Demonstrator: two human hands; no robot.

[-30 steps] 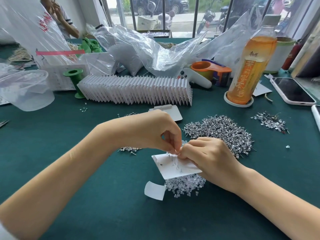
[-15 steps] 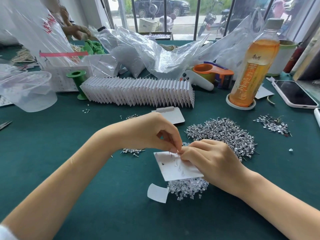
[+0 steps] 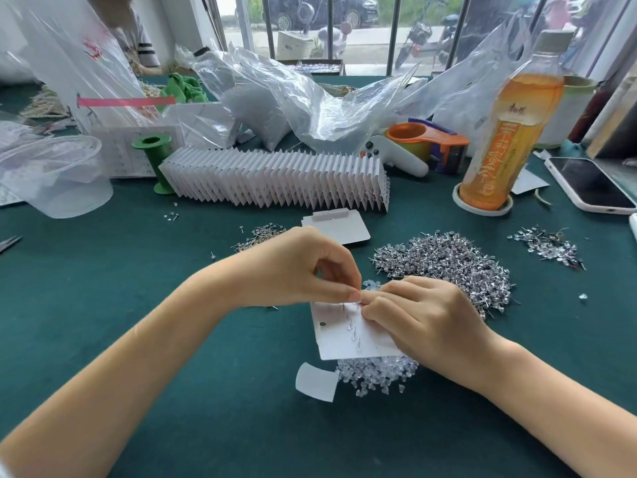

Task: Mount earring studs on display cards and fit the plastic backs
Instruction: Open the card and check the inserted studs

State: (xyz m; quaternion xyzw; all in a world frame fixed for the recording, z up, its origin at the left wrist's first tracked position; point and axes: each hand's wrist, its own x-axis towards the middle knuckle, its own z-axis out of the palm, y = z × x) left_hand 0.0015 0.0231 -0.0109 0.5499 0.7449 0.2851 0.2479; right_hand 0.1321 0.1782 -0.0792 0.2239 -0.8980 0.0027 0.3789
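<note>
A white display card (image 3: 341, 339) lies face down at the middle of the green table, with several stud posts sticking up from it. My right hand (image 3: 424, 322) holds the card's right side, fingers curled over its top edge. My left hand (image 3: 303, 270) pinches something tiny at the card's top edge, fingertip to fingertip with the right; the pinched piece is too small to name. A heap of clear plastic backs (image 3: 375, 374) sits just below the card. A big pile of silver studs (image 3: 448, 263) lies to the right.
A long row of finished cards (image 3: 275, 177) stands behind, with a blank card (image 3: 337, 225) in front of it. An orange drink bottle (image 3: 503, 132), a phone (image 3: 589, 184), a tape dispenser (image 3: 427, 143), plastic bags (image 3: 310, 101), a green spool (image 3: 155, 157) and a clear cup (image 3: 55, 174) ring the work area.
Both hands stay pinched together at the card's top edge. The view has shifted slightly; the card and piles have not moved.
</note>
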